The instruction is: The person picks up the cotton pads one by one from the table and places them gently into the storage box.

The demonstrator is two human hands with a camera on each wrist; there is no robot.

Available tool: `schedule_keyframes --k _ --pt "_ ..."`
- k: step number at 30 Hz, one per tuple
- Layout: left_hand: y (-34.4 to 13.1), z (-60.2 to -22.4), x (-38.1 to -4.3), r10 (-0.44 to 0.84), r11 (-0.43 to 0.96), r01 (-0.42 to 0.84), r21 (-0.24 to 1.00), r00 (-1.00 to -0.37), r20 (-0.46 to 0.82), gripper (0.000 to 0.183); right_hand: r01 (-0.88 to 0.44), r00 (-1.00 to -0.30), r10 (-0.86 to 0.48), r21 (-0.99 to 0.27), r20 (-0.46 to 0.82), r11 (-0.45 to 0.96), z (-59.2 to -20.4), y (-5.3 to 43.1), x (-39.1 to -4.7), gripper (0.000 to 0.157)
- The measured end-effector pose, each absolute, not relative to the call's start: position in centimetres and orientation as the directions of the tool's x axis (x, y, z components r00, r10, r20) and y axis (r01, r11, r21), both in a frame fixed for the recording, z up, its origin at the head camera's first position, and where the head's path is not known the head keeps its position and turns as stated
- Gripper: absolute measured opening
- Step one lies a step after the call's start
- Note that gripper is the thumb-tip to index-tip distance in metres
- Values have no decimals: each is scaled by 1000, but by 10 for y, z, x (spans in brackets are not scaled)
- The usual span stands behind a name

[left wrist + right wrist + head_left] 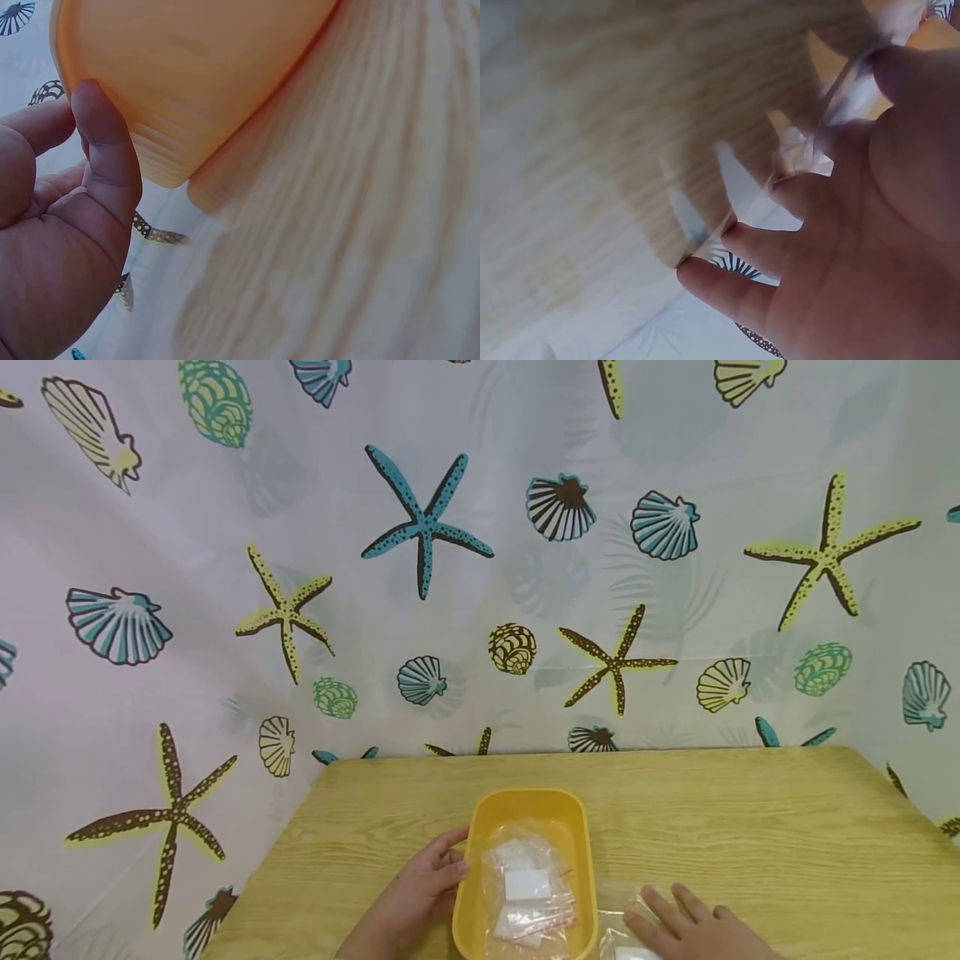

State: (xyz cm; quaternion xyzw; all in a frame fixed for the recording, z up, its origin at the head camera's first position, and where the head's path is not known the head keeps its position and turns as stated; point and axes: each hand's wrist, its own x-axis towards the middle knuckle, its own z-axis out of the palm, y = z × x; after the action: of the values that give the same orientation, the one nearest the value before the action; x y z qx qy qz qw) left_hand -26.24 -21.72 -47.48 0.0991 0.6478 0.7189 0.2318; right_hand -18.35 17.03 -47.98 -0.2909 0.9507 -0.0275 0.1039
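Note:
A yellow plastic tray stands on the table, holding several clear zip bags with white pieces inside. My left hand holds the tray by its left side. In the left wrist view the thumb lies against the tray's wall, with other fingers partly hidden behind it. To the right of the tray, another clear bag with a white piece lies on the table, cut off by the frame's lower edge. Spread fingers of my right hand rest on that bag; in the right wrist view their tips touch the tabletop.
The wood-grain table reaches back to a white curtain printed with starfish and shells. The curtain also hangs along the left and right sides.

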Motion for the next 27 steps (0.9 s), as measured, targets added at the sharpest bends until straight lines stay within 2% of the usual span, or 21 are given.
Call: schedule_keyframes --k 10,17,27 --pt "-217 -476 -261 468 -61 -215 975 -869 -162 59 -533 -810 -556 -162 -187 830 -482 172 -184 80" --pt "-217 -477 -262 463 -61 -216 975 -871 -164 59 -578 -787 -599 -163 -147 800 -482 176 -183 78" --pt "-216 -475 -262 459 -68 -221 973 -873 -166 61 -576 -793 -593 -145 -140 804 -479 174 -182 80"
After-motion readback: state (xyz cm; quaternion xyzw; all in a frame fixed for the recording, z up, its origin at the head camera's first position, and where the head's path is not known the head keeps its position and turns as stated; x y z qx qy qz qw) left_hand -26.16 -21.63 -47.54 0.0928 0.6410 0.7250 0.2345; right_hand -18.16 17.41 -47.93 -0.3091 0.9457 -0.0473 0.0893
